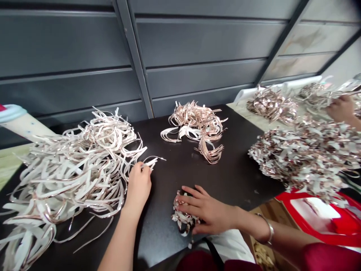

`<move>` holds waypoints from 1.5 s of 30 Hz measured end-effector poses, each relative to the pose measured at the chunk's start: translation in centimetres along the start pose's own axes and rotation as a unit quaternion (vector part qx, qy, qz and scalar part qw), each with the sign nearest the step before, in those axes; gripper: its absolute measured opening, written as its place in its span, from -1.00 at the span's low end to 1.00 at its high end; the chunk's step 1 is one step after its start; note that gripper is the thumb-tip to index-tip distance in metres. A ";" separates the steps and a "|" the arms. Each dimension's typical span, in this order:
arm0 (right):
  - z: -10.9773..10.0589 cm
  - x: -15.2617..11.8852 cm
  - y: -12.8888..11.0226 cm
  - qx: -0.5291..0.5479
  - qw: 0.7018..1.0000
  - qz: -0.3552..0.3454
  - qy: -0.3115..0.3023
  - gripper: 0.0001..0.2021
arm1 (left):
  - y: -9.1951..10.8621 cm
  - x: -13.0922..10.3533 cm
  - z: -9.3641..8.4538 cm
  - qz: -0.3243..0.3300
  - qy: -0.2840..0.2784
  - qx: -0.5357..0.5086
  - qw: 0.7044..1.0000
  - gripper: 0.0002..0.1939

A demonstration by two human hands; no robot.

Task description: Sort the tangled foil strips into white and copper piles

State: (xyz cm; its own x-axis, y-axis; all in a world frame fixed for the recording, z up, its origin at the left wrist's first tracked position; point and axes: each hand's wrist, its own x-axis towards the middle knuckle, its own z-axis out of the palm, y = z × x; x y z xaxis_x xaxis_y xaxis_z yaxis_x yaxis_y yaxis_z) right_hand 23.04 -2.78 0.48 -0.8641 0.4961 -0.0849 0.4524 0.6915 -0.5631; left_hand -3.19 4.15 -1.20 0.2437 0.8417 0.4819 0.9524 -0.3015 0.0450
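Note:
My left hand is closed in a pinch on the ends of some white strips, beside a large loose heap of curled white and rose-gold shiny strips. My right hand, fingers stretched and spread, lies over a small ruffled bundle of shiny strips near the table's front edge; part of that bundle is hidden beneath the palm. Farther back, between the two hands, rests a smaller pile of rose-gold strips, with a curved bunch hanging off its near side.
A big ruffled heap stands at the right, with more shiny strips behind it. Another person's hand works at the far right. Below is a red tray. A grey panel wall bounds the black table.

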 end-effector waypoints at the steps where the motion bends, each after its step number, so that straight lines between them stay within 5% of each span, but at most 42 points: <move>1: 0.0 0.3 -0.1 0.003 1.000 0.011 0.000 -0.40 | -0.2 0.0 0.3 -0.005 -0.010 -0.014 1.000 -0.83; 9: -4.2 2.6 1.6 0.012 0.999 0.024 -0.040 -0.45 | -0.8 -0.2 0.7 -0.022 -0.027 -0.036 0.999 -0.76; 12: -6.2 1.0 3.2 -0.023 0.997 0.068 0.024 -0.43 | -0.9 -0.3 0.5 -0.030 -0.032 -0.017 0.999 -0.69; 16: -7.2 -2.0 6.4 0.012 0.991 0.100 0.084 -0.69 | -0.6 -0.2 0.2 -0.034 -0.038 0.003 0.999 -0.55; 20: -6.6 -3.9 10.7 -0.134 0.926 0.254 0.244 -0.69 | -0.2 0.0 0.0 -0.027 -0.026 0.000 0.999 -0.58; 24: -5.5 -3.8 12.7 -0.205 0.897 0.278 0.275 -0.71 | 0.0 0.0 -0.1 -0.017 -0.008 -0.002 1.000 -0.63; 28: -4.3 -2.2 11.6 -0.208 0.906 0.251 0.270 -0.95 | 0.1 -0.1 -0.1 -0.012 0.002 -0.005 1.000 -0.67; 34: -2.2 2.1 7.3 -0.124 0.942 0.192 0.245 -0.90 | 0.9 -0.2 -0.4 0.002 0.015 -0.040 0.999 -0.72; 38: -2.6 3.9 5.2 -0.059 0.972 0.096 0.205 -0.84 | 1.6 -0.3 -0.6 0.027 0.025 -0.084 0.996 -0.74; 45: -4.8 1.8 6.9 -0.192 0.955 0.146 0.171 -0.87 | 3.0 -0.4 -1.5 0.046 0.052 -0.097 0.993 -0.76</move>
State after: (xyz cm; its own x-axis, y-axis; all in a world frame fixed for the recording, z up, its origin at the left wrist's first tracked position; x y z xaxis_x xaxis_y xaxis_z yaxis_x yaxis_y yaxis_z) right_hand 25.68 5.46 0.40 -0.5964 0.7941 0.1175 0.7670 0.6069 -0.2082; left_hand -0.75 2.27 0.07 0.2992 0.7586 0.5788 0.8706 -0.4653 0.1597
